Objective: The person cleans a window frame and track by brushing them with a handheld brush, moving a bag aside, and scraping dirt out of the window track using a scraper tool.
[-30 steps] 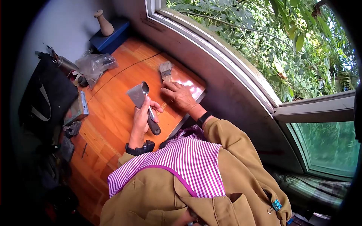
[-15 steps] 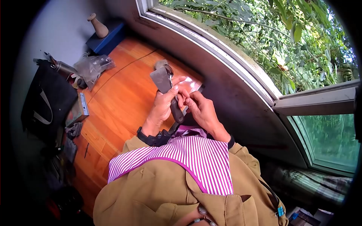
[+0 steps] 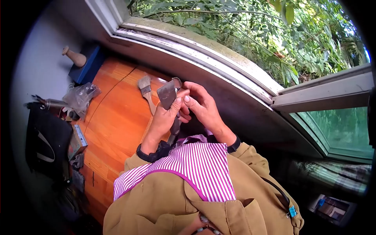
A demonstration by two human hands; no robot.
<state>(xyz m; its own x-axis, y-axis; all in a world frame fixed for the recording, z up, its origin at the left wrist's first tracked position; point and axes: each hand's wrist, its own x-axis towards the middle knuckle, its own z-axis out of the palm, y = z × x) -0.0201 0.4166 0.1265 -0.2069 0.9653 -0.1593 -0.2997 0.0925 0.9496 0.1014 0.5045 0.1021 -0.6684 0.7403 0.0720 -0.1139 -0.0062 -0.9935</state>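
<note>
My left hand (image 3: 161, 117) is closed round a dark-handled tool with a flat grey head (image 3: 167, 94), held upright above the table's right edge. A rounded end shows at the top of its head, and the handle's lower end sticks out below the fingers. Against the tool and the left fingers, my right hand (image 3: 207, 111) has its fingers bent and its thumb pressed in. What its fingertips grip is hidden. A flat brush (image 3: 145, 85) with pale bristles and a wooden handle lies on the table just beyond my left hand.
The orange wooden table (image 3: 113, 105) spreads to my left. On it are a blue box (image 3: 87, 64) with a wooden pestle-like piece (image 3: 75, 57), a clear plastic bag (image 3: 81, 97), a black bag (image 3: 47, 137) and a small box (image 3: 77, 141). A window frame (image 3: 196, 51) runs along the right.
My view has shifted, so the table things appear farther left. The tool has turned and moved slightly off the brush, which now shows fully. My right hand has come up towards the tool's head.
</note>
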